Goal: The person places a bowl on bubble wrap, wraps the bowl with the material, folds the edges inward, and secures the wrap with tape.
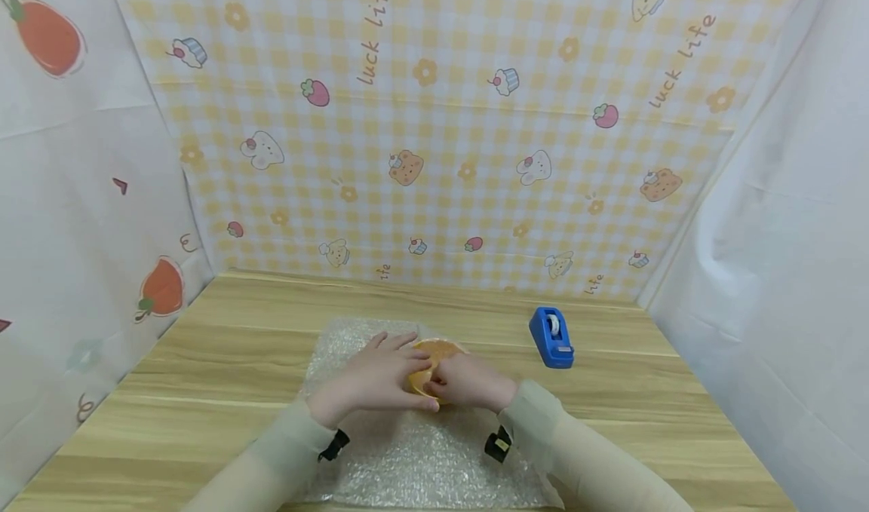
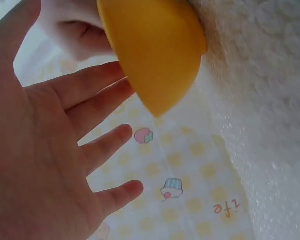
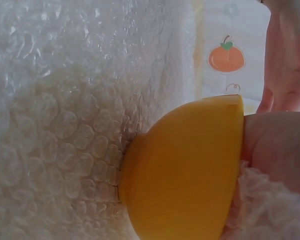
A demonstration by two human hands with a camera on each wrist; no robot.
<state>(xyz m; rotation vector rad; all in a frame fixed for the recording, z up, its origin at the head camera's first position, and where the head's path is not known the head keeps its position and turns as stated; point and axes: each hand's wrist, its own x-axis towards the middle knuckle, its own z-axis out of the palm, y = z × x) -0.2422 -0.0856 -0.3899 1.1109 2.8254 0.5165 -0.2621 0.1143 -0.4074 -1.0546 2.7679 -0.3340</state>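
Observation:
A yellow bowl (image 1: pixel 437 348) with an orange-toned inside stands upright on a sheet of bubble wrap (image 1: pixel 434 467). My left hand (image 1: pixel 380 376) spreads its fingers at the bowl's left side, and two fingertips meet the rim in the left wrist view. My right hand (image 1: pixel 468 382) has curled fingers and lies over the bowl's right part, at the mouth. No finger shows around the bowl's outer wall (image 3: pixel 185 170) in the right wrist view. Crumpled pale material (image 3: pixel 265 210) bulges above the rim beside that hand; its kind is unclear.
A blue tape dispenser (image 1: pixel 552 338) stands on the wooden table (image 1: pixel 638 406), right of the bubble wrap. A yellow checked cloth (image 1: pixel 441 135) hangs behind the table. White cloths hang at both sides.

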